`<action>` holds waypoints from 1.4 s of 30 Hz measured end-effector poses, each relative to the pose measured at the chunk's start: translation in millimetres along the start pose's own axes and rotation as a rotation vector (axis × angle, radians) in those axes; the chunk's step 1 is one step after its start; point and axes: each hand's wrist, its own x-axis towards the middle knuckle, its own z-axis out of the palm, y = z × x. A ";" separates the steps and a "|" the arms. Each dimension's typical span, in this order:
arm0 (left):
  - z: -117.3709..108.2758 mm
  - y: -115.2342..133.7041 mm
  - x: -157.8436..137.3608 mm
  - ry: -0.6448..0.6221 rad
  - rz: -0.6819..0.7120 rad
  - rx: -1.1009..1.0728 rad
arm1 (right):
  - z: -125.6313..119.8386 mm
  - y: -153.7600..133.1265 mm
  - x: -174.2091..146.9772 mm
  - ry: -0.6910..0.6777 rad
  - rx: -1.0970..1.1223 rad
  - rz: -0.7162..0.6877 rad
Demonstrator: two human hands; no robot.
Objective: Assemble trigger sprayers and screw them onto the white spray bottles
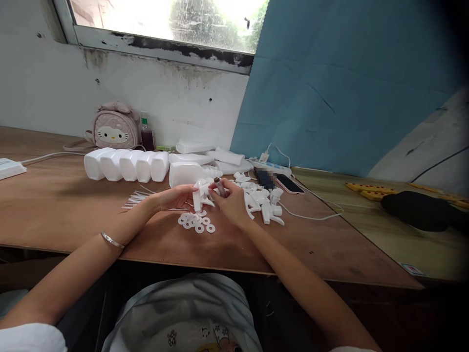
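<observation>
Head view: white spray head point(197, 200) above the tabletop point(330, 249).
Left hand point(176, 198) pinches it; right hand point(233, 204) grips a dark-ended tube point(220, 186), type unclear, at its two o'clock. Steady bracing should help alignment; washers point(194, 219) lie at six o'clock.

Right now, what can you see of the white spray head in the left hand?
The white spray head looks like smooth plastic, with a blocky end pointing down and a slim trigger jutting rightward. The left hand holds it over the brown table; the right hand is close beside it, contact unclear.
</observation>
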 end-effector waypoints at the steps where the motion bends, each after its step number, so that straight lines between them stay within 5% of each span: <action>1: -0.1 0.2 0.3 0.012 0.000 0.021 | -1.8 -0.2 1.4 0.006 0.002 0.006; 15: 0.2 -1.4 1.9 0.267 0.019 0.351 | -7.6 -6.3 -1.4 -0.250 -0.845 -0.055; 20: 2.5 0.7 1.3 0.323 0.059 0.412 | -8.3 -3.3 0.0 -0.294 -0.979 -0.087; 28: -6.9 12.0 -10.9 0.387 0.077 0.887 | -1.7 -5.5 -2.9 -0.204 -0.865 -0.186; 33: -19.9 15.1 -15.8 0.268 -0.093 1.160 | 7.7 -14.3 -18.8 -0.431 -0.659 -0.358; 37: -26.6 8.5 -12.0 0.328 -0.083 1.245 | 9.0 -23.1 -30.2 -0.623 -0.486 -0.459; 42: -29.1 2.2 -10.5 0.357 -0.012 1.317 | 0.0 -25.7 -29.2 -0.657 -0.356 -0.481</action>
